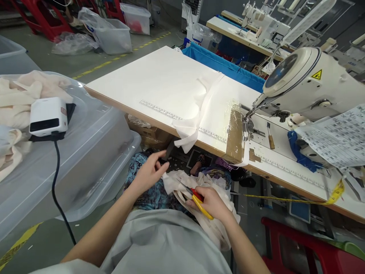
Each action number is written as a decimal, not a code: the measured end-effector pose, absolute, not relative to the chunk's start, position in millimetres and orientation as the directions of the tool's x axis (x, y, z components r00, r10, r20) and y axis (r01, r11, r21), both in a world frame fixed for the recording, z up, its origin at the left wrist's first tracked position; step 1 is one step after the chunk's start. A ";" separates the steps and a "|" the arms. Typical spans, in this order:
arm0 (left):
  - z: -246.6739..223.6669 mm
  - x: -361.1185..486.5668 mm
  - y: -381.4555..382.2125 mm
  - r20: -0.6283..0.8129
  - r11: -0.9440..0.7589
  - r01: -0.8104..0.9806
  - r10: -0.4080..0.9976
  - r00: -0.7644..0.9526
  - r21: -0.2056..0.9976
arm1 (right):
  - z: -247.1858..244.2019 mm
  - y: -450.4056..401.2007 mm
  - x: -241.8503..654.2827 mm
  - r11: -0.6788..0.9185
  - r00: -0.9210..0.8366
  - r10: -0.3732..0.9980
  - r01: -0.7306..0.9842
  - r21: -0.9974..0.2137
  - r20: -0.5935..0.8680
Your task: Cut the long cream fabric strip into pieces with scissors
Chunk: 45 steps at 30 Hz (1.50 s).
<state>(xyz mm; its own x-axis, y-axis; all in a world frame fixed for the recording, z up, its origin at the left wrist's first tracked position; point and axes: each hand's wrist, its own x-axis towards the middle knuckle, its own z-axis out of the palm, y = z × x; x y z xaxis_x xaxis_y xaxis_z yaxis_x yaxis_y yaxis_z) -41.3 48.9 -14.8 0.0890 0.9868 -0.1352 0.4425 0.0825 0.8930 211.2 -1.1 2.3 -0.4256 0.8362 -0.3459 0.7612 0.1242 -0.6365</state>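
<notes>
My right hand (212, 201) is closed around scissors (202, 206) with red and yellow handles. Their blades point up and left over a bundle of thin cream fabric (225, 224) on my lap. To the left, my left hand (149, 173) has its fingers bent, with thumb and forefinger apart and nothing clearly visible between them. A corner of the cream fabric lies just below its thumb, and whether they touch is unclear. Beyond the hands, a loose white fabric piece (188, 133) hangs over the front edge of the sewing table (159, 80).
A sewing machine (305, 83) stands at right, near a wooden-handled tool (270, 137) and a paper sheet (339, 133). A yellow tape measure (336, 193) hangs at the table edge. At left, a plastic bin (94, 152) carries fabric and a white device (48, 116). A red stool (285, 243) is lower right.
</notes>
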 end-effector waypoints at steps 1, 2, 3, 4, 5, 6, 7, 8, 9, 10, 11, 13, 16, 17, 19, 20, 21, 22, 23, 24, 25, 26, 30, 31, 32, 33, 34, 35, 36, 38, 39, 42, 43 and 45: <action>-14.1 -40.3 61.6 -0.021 -0.011 0.498 0.998 0.058 0.867 | 1.3 -6.1 212.6 0.098 -0.417 0.841 0.744 -0.661 -0.345; -12.6 -37.9 74.3 0.083 -0.100 0.527 0.995 0.055 0.844 | 0.4 -10.7 213.9 0.072 -0.406 0.847 0.727 -0.682 -0.343; -10.7 -34.3 86.2 0.164 -0.179 0.527 0.984 0.076 0.830 | -0.6 -14.9 215.1 0.047 -0.391 0.855 0.712 -0.701 -0.340; -8.7 -29.6 96.1 0.203 -0.229 0.503 0.973 0.106 0.834 | -1.6 -18.5 216.4 0.023 -0.375 0.864 0.696 -0.717 -0.336; -7.4 -24.6 103.3 0.201 -0.239 0.467 0.971 0.131 0.851 | -2.5 -21.5 217.9 0.001 -0.359 0.872 0.679 -0.734 -0.331; -7.6 -19.7 107.2 0.166 -0.212 0.428 0.976 0.142 0.878 | -3.4 -23.9 219.7 -0.021 -0.343 0.880 0.662 -0.749 -0.328; -9.8 -16.0 107.7 0.111 -0.159 0.395 0.984 0.141 0.905 | -4.1 -25.8 221.8 -0.043 -0.326 0.887 0.646 -0.762 -0.326; -14.6 -14.1 105.0 0.055 -0.097 0.374 0.991 0.122 0.922 | -4.7 -27.3 224.2 -0.066 -0.307 0.894 0.630 -0.774 -0.327; -22.0 -14.7 99.6 0.005 -0.035 0.368 0.997 0.082 0.929 | -5.2 -28.6 226.8 -0.089 -0.290 0.899 0.615 -0.784 -0.329; -31.6 -18.3 92.4 -0.035 0.023 0.375 0.999 0.027 0.927 | -5.7 -29.8 229.4 -0.109 -0.275 0.902 0.600 -0.793 -0.332; -42.8 -24.8 83.9 -0.072 0.079 0.391 0.997 -0.033 0.917 | -6.1 -30.9 232.0 -0.129 -0.261 0.905 0.586 -0.800 -0.337; -65.6 -44.0 65.7 -0.164 0.211 0.423 0.976 -0.147 0.881 | -7.2 -32.6 236.4 -0.163 -0.246 0.903 0.561 -0.812 -0.351; -83.8 -72.3 39.4 -0.291 0.364 0.446 0.930 -0.226 0.818 | -9.7 -32.7 238.5 -0.198 -0.255 0.887 0.544 -0.816 -0.385; -82.3 -77.1 31.5 -0.318 0.387 0.441 0.921 -0.223 0.810 | -10.5 -31.7 237.5 -0.200 -0.265 0.880 0.543 -0.815 -0.393; -67.7 -76.5 18.3 -0.359 0.390 0.405 0.921 -0.154 0.827 | -11.3 -28.2 233.4 -0.191 -0.289 0.872 0.543 -0.818 -0.396; -56.2 -71.4 13.4 -0.378 0.374 0.354 0.924 -0.061 0.857 | -11.1 -26.0 230.5 -0.184 -0.298 0.870 0.542 -0.820 -0.392; -43.5 -64.1 9.6 -0.385 0.353 0.284 0.921 0.064 0.891 | -10.3 -23.6 227.3 -0.175 -0.305 0.871 0.541 -0.823 -0.386; -30.8 -55.5 6.8 -0.372 0.332 0.203 0.906 0.204 0.921 | -9.1 -21.3 224.2 -0.166 -0.307 0.873 0.543 -0.823 -0.378; -19.4 -46.7 4.9 -0.343 0.310 0.153 0.886 0.312 0.938 | -7.3 -19.3 221.5 -0.153 -0.310 0.876 0.550 -0.821 -0.370; -10.3 -38.4 3.4 -0.312 0.275 0.150 0.875 0.370 0.950 | -5.3 -17.7 219.4 -0.138 -0.312 0.878 0.561 -0.816 -0.363; -3.9 -31.5 2.3 -0.282 0.219 0.203 0.883 0.374 0.954 | -3.1 -16.5 218.0 -0.124 -0.317 0.878 0.573 -0.810 -0.359; -0.1 -26.2 1.2 -0.247 0.144 0.300 0.908 0.340 0.943 | -0.9 -15.8 217.4 -0.114 -0.324 0.875 0.585 -0.803 -0.361; -2.6 -20.9 -2.1 -0.041 -0.092 0.557 0.974 0.221 0.825 | 4.5 -16.0 220.2 -0.113 -0.360 0.847 0.598 -0.794 -0.391; -4.2 -21.9 -2.6 -0.035 -0.096 0.544 0.974 0.225 0.834 | 4.7 -16.2 221.3 -0.115 -0.372 0.838 0.593 -0.797 -0.398; -5.2 -23.1 -2.9 -0.070 -0.061 0.510 0.969 0.235 0.858 | 4.5 -16.2 222.2 -0.113 -0.387 0.829 0.591 -0.799 -0.403; -5.5 -24.0 -3.1 -0.142 0.010 0.456 0.956 0.256 0.890 | 4.0 -15.9 222.9 -0.106 -0.402 0.821 0.591 -0.800 -0.406; -4.8 -24.6 -3.2 -0.232 0.109 0.386 0.928 0.291 0.916 | 3.3 -15.2 223.3 -0.094 -0.417 0.814 0.594 -0.799 -0.405; -3.4 -24.8 -3.1 -0.320 0.222 0.306 0.890 0.325 0.926 | 2.6 -14.1 223.4 -0.076 -0.432 0.806 0.602 -0.795 -0.404; -1.5 -24.5 -2.9 -0.393 0.330 0.226 0.848 0.357 0.916 | 2.0 -12.7 223.1 -0.056 -0.449 0.797 0.610 -0.790 -0.403; 3.1 -23.2 -2.2 -0.467 0.473 0.088 0.793 0.391 0.877 | 1.4 -8.8 221.8 -0.025 -0.491 0.768 0.619 -0.785 -0.412; 5.0 -22.5 -1.8 -0.479 0.507 0.039 0.783 0.396 0.861 | 1.4 -6.6 221.0 -0.016 -0.514 0.747 0.620 -0.785 -0.421; 7.0 -22.0 -0.7 -0.517 0.569 -0.011 0.755 0.404 0.822 | 1.7 0.8 219.2 0.015 -0.585 0.685 0.608 -0.794 -0.435; 6.3 -22.5 -0.5 -0.531 0.586 -0.012 0.743 0.407 0.811 | 1.5 3.1 218.9 0.028 -0.603 0.668 0.606 -0.795 -0.436; 3.8 -24.7 -0.1 -0.550 0.609 -0.014 0.725 0.416 0.793 | 0.7 7.0 219.1 0.052 -0.628 0.638 0.612 -0.789 -0.445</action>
<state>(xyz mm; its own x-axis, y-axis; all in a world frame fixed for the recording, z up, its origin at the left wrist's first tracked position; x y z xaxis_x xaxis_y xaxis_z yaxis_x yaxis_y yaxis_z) -24.7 -0.1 3.8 0.4156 0.7246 -0.5497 -0.0141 0.6095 0.7927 219.1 7.0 0.7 -0.6282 0.6381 -0.4452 0.6123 0.0524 -0.7889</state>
